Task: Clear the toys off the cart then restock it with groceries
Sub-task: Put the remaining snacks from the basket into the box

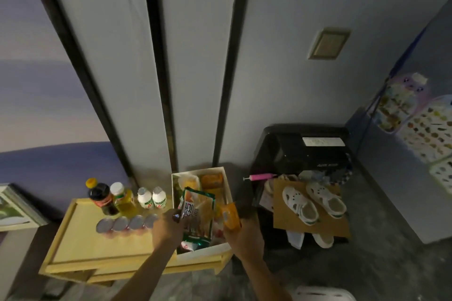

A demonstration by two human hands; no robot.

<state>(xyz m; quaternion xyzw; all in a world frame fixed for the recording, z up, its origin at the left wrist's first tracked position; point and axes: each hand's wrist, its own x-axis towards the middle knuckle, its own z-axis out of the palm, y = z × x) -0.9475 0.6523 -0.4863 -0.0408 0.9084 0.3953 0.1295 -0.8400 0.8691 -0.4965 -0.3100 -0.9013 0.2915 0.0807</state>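
A pale wooden cart (80, 242) stands below me. On its top sit a dark sauce bottle (101, 197), an oil bottle (123, 199), two small white bottles (152, 197) and a row of several cans (127, 223). At its right end a white box (226, 187) holds snack packets. My left hand (168, 227) grips a large green and orange snack bag (199, 215) above the box. My right hand (244, 234) holds a small orange packet (231, 215) over the box's right side.
A black case (303, 151) stands against the wall to the right. In front of it a cardboard sheet (286, 217) carries a pair of white clogs (315, 200), with a pink pump (261, 176) behind. A white stool (322, 294) is at the bottom right.
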